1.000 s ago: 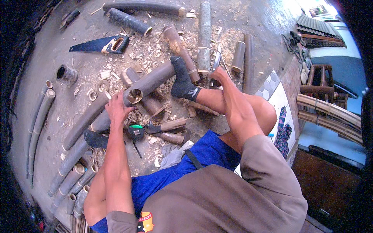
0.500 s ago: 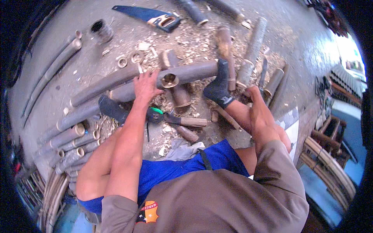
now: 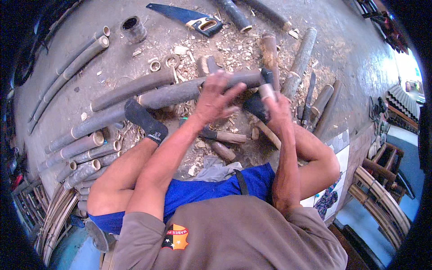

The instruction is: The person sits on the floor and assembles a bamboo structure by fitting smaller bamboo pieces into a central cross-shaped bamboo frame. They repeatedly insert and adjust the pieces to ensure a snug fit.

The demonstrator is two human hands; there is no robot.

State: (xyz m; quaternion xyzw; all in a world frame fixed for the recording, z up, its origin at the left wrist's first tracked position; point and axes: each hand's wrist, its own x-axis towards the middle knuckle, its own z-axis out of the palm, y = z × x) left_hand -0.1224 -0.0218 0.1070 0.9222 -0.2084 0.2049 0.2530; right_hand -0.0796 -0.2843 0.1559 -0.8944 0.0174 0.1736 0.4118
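Two hands raised over a long bamboo pole on the workshop floor

Two bare hands meet above a long grey bamboo pole (image 3: 189, 90) that lies across the concrete floor (image 3: 342, 49), amid pale wood chips (image 3: 229, 49). The left hand (image 3: 215, 100) hovers just over the pole with its fingers spread and loose, gripping nothing. The right hand (image 3: 274, 105) is clenched around a short, pale cylindrical piece (image 3: 266, 91), held upright just beside the right end of the pole; what the piece is cannot be told. Blur softens both hands.

A foot in a dark sock (image 3: 145, 120) rests against the pole on its left stretch, and a second dark-socked foot (image 3: 255, 105) sits near the pole's right end, partly hidden by the right hand.

Just on the near side of the pole, toward the person, lie a wooden-handled tool (image 3: 225, 136) and a short wooden peg (image 3: 223, 151). Beyond the pole's far side lies a handsaw (image 3: 186, 17) with a blue blade and a dark handle. Near it, farther to the left, stands a short dark bamboo cup (image 3: 133, 29), and two small bamboo rings (image 3: 163, 63) lie close to the pole. To the right of the pole's end lies a long dark blade (image 3: 308, 96), among several shorter bamboo sections (image 3: 302, 54). More bamboo poles (image 3: 81, 153) are bundled left of the long pole.
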